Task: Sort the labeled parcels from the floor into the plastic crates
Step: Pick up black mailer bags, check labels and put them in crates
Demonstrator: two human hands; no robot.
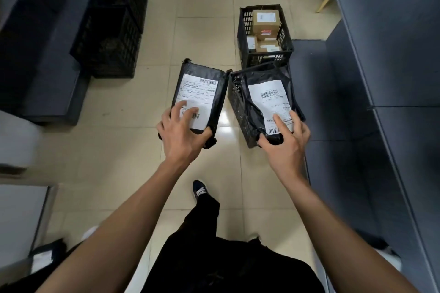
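Head view: the left hand [181,135] holds a black parcel [200,97] by its near end, fingers spread on the white label and thumb curled round the edge, above the beige tiled floor [133,150]. The right hand [285,143] grips a second black parcel [269,102] the same way, over a black plastic crate [240,112]. Beyond it, another crate [245,31] on the floor holds cardboard boxes [264,24]. Two stacked black crates [114,31] stand at the left, beside a dark grey bench [47,83]. Grey cabinets [385,54] line the right side.
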